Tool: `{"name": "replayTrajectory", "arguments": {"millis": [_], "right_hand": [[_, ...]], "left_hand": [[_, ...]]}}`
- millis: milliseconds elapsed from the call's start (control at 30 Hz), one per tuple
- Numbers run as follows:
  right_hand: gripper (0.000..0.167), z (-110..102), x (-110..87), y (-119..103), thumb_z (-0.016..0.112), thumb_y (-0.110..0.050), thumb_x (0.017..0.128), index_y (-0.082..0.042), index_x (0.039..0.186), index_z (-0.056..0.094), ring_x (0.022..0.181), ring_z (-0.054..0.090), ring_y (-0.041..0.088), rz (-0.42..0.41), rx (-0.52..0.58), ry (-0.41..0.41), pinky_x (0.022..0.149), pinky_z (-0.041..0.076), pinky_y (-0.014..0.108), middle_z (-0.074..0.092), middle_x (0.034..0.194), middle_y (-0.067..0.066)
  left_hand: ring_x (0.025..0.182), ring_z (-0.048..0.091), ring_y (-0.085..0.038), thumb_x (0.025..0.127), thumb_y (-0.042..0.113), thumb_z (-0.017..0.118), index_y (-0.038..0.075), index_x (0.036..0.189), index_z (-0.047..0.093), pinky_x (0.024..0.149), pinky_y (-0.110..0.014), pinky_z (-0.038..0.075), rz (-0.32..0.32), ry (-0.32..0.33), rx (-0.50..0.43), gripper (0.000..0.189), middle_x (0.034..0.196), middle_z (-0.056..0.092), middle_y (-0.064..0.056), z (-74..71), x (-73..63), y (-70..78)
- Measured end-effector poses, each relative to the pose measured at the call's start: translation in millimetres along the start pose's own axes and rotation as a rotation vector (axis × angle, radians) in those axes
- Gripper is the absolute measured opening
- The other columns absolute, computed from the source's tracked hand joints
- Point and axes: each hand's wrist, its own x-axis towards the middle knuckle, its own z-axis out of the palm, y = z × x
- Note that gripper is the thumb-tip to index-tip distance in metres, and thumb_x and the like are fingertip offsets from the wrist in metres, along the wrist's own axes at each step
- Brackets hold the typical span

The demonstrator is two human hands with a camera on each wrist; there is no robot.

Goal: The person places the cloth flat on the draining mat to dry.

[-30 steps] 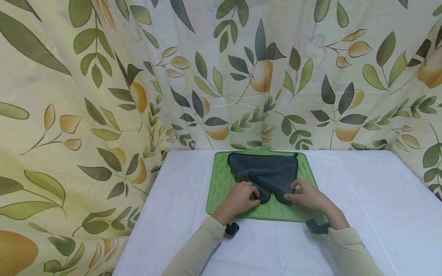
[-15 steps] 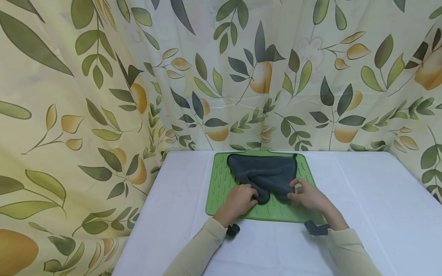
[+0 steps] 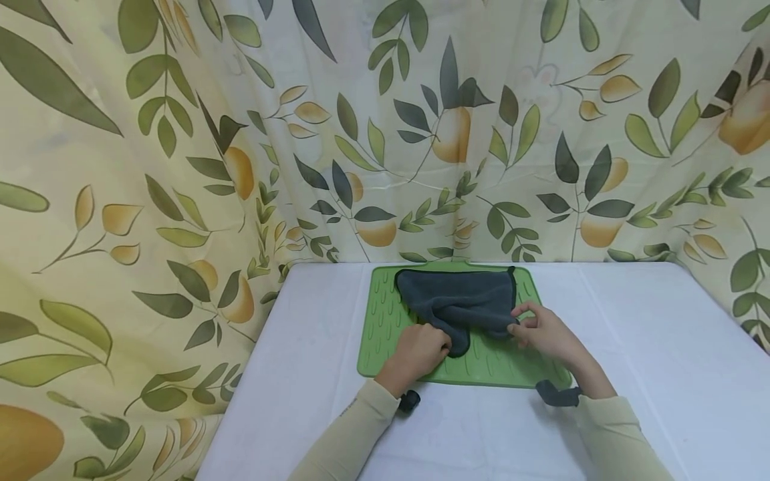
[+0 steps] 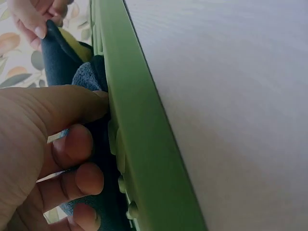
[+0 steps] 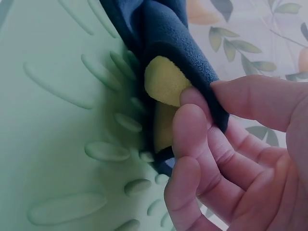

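Observation:
A dark grey-blue microfibre cloth [image 3: 457,294] with black edging lies rumpled on the green ridged mat [image 3: 379,321]. My right hand [image 3: 544,334] pinches its near right corner between thumb and fingers, lifting it off the mat. In the right wrist view the raised edge of the cloth [image 5: 178,38] curls over and shows a yellow underside. The left hand [image 3: 421,351] is at the cloth's near left part, with its fingers curled. Seen from the left wrist, the thumb of this left hand [image 4: 53,139] presses the cloth near the mat's rim; the exact grip is partly hidden.
A white-covered table [image 3: 319,321] extends around the mat. Behind and to the left hangs a curtain [image 3: 421,133] printed with leaves and fruit. Dark straps [image 3: 556,394] sit at both wrists.
My right hand has moved slightly up and right, raising and folding the cloth's near right corner away from the mat's front. The left hand stays nearly in place, its fingers curled more.

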Motion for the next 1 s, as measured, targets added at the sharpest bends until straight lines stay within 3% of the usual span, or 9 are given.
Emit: {"name": "replayTrajectory", "arguments": {"millis": [100,200,400,633,800,1000], "right_hand": [[0.041,-1.2,0.8,-0.1,0.065,-0.018,0.100,0.003,0.131,0.047,0.074,0.068,0.024,0.001,0.007,-0.001,0.068,0.052,0.035,0.069,0.080,0.008],[0.042,-2.4,0.2,-1.5,0.065,-0.020,0.101,0.002,0.131,0.047,0.075,0.067,0.024,0.006,-0.003,0.004,0.066,0.050,0.035,0.070,0.082,0.008],[0.043,-4.0,-1.0,-2.7,0.064,-0.023,0.101,0.001,0.133,0.047,0.078,0.068,0.023,0.020,-0.016,0.014,0.065,0.048,0.034,0.073,0.087,0.011],[0.042,-6.4,-1.6,-3.5,0.064,-0.020,0.101,0.002,0.133,0.047,0.077,0.068,0.023,0.008,-0.008,0.015,0.066,0.049,0.034,0.073,0.089,0.013],[0.042,-10.1,-2.7,-3.5,0.063,-0.020,0.102,0.003,0.133,0.047,0.078,0.068,0.022,-0.004,-0.011,0.030,0.067,0.051,0.034,0.073,0.092,0.015],[0.041,-14.7,-4.2,-1.2,0.062,-0.016,0.102,0.005,0.134,0.045,0.078,0.068,0.021,-0.016,0.004,0.072,0.068,0.053,0.034,0.073,0.093,0.016]], "left_hand": [[0.051,0.039,-0.005,0.102,0.026,0.063,0.028,0.081,0.077,0.047,-0.021,0.030,0.008,0.003,0.019,0.025,0.064,0.060,0.011,-1.5,0.0,0.8],[0.051,0.033,-0.007,0.104,0.025,0.058,0.023,0.072,0.066,0.045,-0.022,0.027,0.021,0.010,0.052,0.034,0.057,0.048,0.009,-0.1,0.4,1.2],[0.048,0.040,-0.008,0.107,0.023,0.053,0.018,0.084,0.065,0.042,-0.026,0.033,0.046,-0.037,0.138,0.026,0.059,0.052,0.004,4.4,0.9,2.7],[0.048,0.039,-0.009,0.106,0.020,0.053,0.016,0.086,0.060,0.042,-0.025,0.030,0.064,-0.026,0.129,0.022,0.059,0.049,0.004,2.9,-1.8,0.9],[0.048,0.039,-0.009,0.109,0.020,0.045,0.013,0.090,0.055,0.043,-0.025,0.029,0.049,-0.017,0.021,0.023,0.060,0.044,0.003,-0.5,-2.6,-8.2],[0.057,0.045,-0.006,0.111,0.022,0.043,0.012,0.104,0.058,0.052,-0.020,0.037,-0.016,-0.036,-0.214,0.020,0.070,0.052,0.006,-15.5,-6.2,-29.5]]}}
